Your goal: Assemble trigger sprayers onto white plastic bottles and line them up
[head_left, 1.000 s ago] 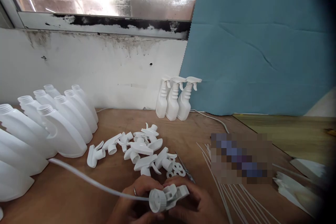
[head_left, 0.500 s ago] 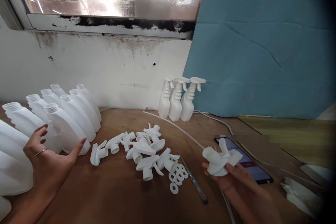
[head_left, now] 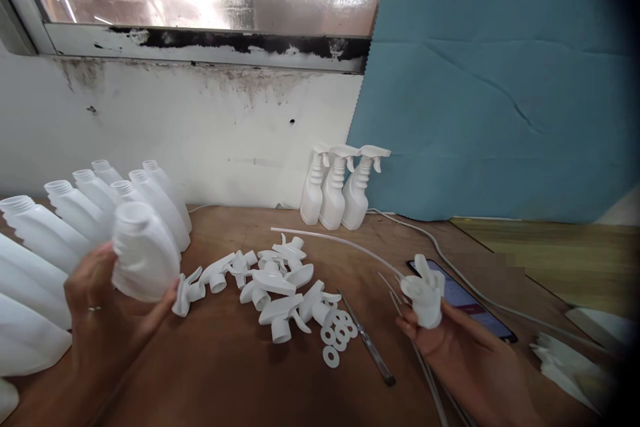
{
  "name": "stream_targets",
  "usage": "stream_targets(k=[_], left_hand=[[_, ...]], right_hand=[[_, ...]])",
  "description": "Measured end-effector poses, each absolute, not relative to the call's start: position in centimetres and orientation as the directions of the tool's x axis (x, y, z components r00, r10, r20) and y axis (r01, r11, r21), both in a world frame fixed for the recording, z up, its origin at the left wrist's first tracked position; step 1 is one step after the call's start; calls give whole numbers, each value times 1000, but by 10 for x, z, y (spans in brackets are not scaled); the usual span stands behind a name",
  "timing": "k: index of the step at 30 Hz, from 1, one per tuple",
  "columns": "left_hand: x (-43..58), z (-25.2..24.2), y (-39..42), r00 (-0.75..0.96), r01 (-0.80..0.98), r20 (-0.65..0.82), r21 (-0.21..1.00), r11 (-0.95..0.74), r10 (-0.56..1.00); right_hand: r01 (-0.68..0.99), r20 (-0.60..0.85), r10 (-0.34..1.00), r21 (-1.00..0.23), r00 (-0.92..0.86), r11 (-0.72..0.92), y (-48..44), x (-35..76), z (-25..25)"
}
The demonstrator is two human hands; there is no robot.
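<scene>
My left hand [head_left: 107,307] grips an uncapped white plastic bottle [head_left: 145,257] between thumb and fingers, in front of the other bottles. In my right hand [head_left: 465,340] is a white trigger sprayer head [head_left: 424,297], with a long thin tube [head_left: 330,238] reaching from it to the left. Between the hands lies a pile of loose sprayer heads [head_left: 273,280]. Several flat white washers [head_left: 339,333] lie at its right edge, beside a slim metal tool [head_left: 367,340].
Open-necked bottles [head_left: 65,213] stand in rows at the left. Three bottles with sprayers fitted [head_left: 333,190] stand against the wall. A phone [head_left: 463,303] lies behind my right hand, near a white cable [head_left: 435,240]. More thin tubes [head_left: 425,373] lie by my right wrist.
My left hand has closed on a bottle and drawn it out of the row, towards me. In my right hand the sprayer head has turned, and its tube has swung slightly.
</scene>
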State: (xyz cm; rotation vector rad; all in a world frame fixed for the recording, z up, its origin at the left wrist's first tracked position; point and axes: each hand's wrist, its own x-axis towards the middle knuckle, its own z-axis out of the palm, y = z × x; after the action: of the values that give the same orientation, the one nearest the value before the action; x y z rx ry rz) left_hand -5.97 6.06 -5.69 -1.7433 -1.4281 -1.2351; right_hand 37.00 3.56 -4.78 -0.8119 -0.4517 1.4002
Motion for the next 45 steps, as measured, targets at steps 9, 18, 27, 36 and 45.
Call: stream_targets(k=[9,18,27,36,45], left_hand=[[-28,-63,54,305,921,850,-149,-360,429],[-27,-60,51,373,882,808,-155,-445,457],[5,-61,35,617,674,661,-161,-721,428],[21,-74,29,688,579,622,-159,-800,374],[19,-76,27,727,556,594,-212,-804,346]], right_hand=[[-681,-112,965,-727,238,84,35,383,-45],[-590,-63,972,-803,227,85,34,374,-44],[-257,37,988,-963,153,76,17,352,-67],[75,61,977,-994,-206,78,2,345,-70],[124,-5,1000,-992,25,-8,-5,325,-80]])
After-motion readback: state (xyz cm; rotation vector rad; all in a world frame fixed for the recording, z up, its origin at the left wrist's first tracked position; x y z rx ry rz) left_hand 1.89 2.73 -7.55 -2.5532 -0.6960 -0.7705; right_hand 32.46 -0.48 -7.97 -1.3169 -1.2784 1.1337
